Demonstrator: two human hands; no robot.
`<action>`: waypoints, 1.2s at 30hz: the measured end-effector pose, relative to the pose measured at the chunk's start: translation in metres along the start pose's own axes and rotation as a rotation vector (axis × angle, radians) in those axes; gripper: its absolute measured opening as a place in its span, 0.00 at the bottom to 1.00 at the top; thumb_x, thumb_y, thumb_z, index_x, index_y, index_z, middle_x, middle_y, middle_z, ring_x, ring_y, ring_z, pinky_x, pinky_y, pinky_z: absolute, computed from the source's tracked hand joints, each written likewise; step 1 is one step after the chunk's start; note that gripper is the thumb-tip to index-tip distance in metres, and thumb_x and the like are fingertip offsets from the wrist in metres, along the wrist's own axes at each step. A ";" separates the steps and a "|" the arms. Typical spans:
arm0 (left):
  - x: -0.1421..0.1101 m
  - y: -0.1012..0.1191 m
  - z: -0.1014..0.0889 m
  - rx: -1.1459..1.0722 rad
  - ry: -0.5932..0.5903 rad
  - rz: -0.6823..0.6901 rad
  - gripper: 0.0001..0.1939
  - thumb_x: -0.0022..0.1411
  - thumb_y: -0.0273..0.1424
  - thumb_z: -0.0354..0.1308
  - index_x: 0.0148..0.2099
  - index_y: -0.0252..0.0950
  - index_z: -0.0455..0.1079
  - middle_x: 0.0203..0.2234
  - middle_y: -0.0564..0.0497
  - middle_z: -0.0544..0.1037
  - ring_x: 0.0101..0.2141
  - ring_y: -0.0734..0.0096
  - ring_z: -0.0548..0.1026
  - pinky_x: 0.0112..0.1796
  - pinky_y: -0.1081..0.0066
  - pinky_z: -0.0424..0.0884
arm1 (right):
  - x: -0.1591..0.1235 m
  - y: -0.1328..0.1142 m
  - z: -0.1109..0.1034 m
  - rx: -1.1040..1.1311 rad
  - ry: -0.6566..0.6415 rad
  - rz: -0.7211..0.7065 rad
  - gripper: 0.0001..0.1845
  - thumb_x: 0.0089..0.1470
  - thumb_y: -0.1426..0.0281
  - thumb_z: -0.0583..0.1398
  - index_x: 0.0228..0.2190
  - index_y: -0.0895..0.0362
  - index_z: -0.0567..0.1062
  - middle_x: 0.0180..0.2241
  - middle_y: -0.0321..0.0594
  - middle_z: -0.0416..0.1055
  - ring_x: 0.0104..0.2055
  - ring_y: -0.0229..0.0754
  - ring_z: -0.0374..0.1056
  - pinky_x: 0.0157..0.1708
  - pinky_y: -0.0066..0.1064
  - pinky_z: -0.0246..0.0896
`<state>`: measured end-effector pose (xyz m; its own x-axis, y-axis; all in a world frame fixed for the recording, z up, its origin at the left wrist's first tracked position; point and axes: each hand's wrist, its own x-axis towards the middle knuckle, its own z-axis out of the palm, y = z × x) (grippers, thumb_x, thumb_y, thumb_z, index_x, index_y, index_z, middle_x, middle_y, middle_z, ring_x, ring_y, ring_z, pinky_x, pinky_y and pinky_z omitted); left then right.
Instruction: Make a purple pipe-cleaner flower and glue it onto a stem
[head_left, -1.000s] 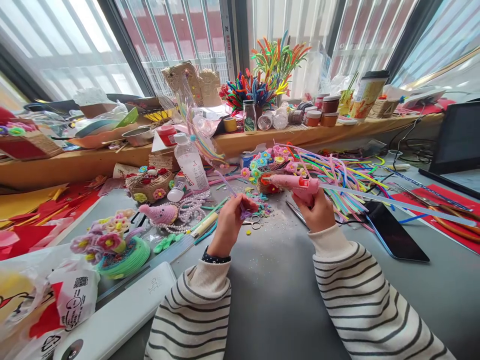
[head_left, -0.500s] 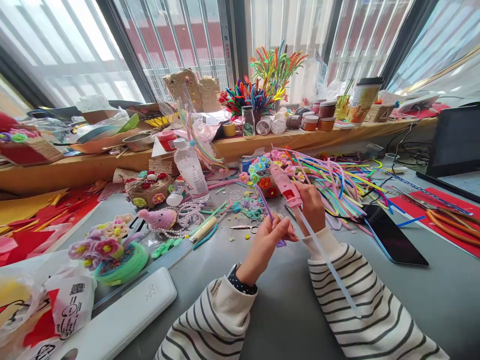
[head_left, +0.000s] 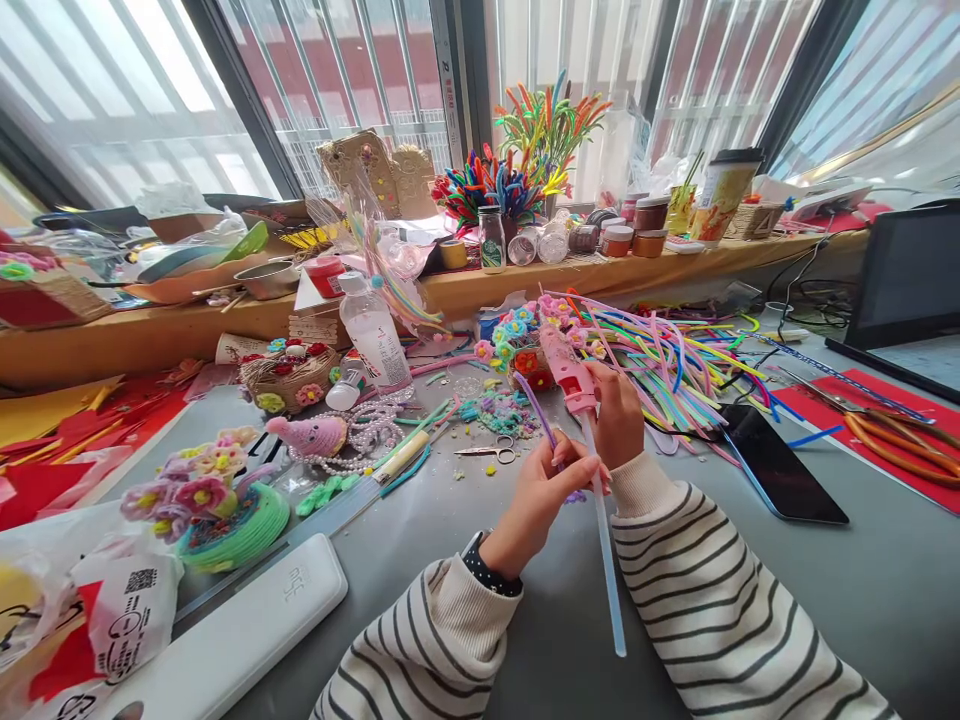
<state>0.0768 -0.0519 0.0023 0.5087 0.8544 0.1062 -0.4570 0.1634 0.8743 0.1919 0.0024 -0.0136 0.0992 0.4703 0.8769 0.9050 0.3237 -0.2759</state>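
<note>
My right hand [head_left: 619, 418] is closed around a pink hot glue gun [head_left: 568, 375], whose nozzle end tilts up and away from me. From its back a long translucent glue stick [head_left: 611, 590] sticks out toward me. My left hand [head_left: 546, 478] is closed on a purple pipe cleaner [head_left: 537, 400], one end rising above the fingers. A small purple piece [head_left: 576, 497] shows beneath that hand. The left thumb tip is at the glue stick; whether it presses on the stick I cannot tell.
Small scissors [head_left: 499, 452] lie ahead of my left hand. A pipe cleaner bundle [head_left: 675, 365] and a phone [head_left: 784, 465] lie to the right. Leftward are a bottle [head_left: 373, 335], a flower pot [head_left: 232, 525] and a white power bank [head_left: 255, 625]. Pliers [head_left: 900, 445] rest on red paper.
The glue stick's free end has swung left, off my right sleeve, and now points down toward me. My left hand has moved right, closer to the glue gun's back end.
</note>
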 end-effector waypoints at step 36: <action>0.001 -0.005 -0.005 0.093 0.197 0.031 0.20 0.50 0.38 0.54 0.22 0.37 0.43 0.16 0.56 0.70 0.14 0.81 0.62 0.19 0.76 0.53 | -0.007 -0.001 0.000 -0.059 -0.058 0.151 0.14 0.44 0.68 0.53 0.36 0.57 0.64 0.26 0.40 0.69 0.27 0.44 0.64 0.27 0.31 0.54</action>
<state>0.0763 -0.0495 -0.0044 0.3390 0.9396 0.0473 -0.3963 0.0970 0.9130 0.1906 -0.0010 -0.0200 0.2136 0.5568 0.8027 0.9045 0.1978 -0.3778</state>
